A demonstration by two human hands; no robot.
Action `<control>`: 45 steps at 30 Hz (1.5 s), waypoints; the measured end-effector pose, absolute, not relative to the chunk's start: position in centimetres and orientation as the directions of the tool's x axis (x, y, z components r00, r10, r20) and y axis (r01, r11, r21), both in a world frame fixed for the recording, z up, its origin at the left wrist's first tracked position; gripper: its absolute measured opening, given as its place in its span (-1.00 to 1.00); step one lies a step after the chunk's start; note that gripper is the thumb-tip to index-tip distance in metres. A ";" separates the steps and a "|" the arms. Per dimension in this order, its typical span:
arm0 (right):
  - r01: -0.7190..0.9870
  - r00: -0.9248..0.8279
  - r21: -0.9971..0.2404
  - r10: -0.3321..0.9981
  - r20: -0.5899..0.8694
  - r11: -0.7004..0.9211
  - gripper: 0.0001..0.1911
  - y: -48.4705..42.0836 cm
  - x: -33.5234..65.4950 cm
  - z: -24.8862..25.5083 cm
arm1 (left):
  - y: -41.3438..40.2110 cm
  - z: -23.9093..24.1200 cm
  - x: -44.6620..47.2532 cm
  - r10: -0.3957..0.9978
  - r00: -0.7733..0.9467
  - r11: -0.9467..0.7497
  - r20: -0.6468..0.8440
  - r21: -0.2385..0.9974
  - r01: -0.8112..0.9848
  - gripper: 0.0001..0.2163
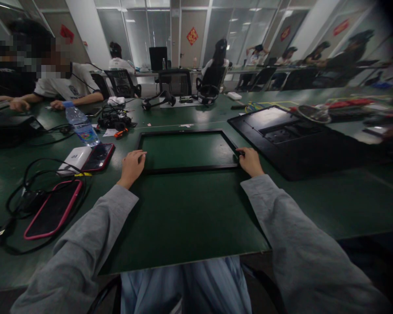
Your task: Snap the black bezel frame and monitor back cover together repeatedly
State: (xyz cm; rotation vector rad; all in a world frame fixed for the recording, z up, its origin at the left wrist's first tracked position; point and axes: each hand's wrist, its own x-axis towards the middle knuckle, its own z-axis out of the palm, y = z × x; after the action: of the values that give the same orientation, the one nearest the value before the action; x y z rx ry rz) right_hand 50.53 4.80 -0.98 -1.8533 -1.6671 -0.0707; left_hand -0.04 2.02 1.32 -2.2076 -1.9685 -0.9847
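A thin black rectangular frame [190, 169], like a monitor bezel, lies on the green table in front of me. At its left side is my left hand [132, 165], fingers curled around the edge near the front corner. My right hand [250, 161] grips the opposite side, thumb and fingers closed on it by the right front corner. Through the frame's opening the green tabletop shows. To the right of my right hand lies a large black panel [281, 148], which looks like a monitor's back cover with a recess in it.
Left of me are a phone with a pink rim [54, 209], black cables [22, 196], a white box [74, 159], a red-edged phone [100, 157] and a water bottle [81, 124]. An orange-handled tool [121, 133] lies beyond. A co-worker [68, 83] sits at the far left.
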 end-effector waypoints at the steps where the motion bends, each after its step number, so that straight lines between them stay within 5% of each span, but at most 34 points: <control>1: 0.906 0.199 -0.423 0.880 0.431 0.002 -0.59 4.8 50.5 -0.9 | 2.0 1.3 0.0 0.888 0.010 -0.206 0.460 0.379 0.902 -0.69; 45: 0.869 0.222 -0.495 0.879 0.422 0.018 -0.57 4.2 49.8 -0.1 | 1.8 1.4 0.1 0.902 0.041 -0.203 0.429 0.338 0.919 -0.68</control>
State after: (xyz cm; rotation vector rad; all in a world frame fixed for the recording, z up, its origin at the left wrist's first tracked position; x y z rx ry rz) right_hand 49.83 4.15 -0.12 -1.8176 -1.6178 0.0196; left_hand 0.06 1.77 1.37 -2.2453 -1.9647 -0.8859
